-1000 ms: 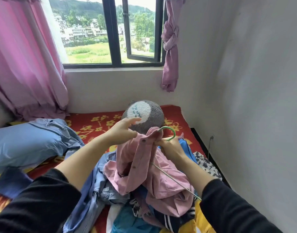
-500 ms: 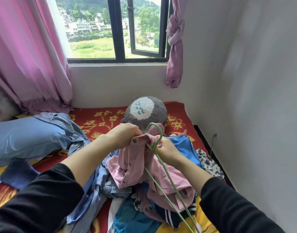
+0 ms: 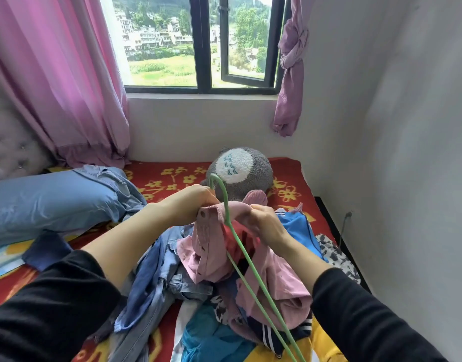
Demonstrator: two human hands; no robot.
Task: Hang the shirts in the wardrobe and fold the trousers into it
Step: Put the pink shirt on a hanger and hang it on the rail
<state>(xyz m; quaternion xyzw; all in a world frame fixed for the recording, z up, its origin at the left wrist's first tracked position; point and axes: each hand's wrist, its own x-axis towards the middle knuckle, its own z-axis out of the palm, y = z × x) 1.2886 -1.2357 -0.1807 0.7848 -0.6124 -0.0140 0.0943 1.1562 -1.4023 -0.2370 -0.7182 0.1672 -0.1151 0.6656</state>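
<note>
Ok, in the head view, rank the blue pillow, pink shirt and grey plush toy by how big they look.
Largest: blue pillow and pink shirt, roughly alike; the shirt is bunched and nearer the camera, so unranked.
Smallest: grey plush toy, farther away.

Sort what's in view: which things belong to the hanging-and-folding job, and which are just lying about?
Job: pink shirt, held by left hand and right hand; green hanger at its collar; clothes pile beneath.
Lying about: grey plush toy, blue pillow, pink curtain.
</note>
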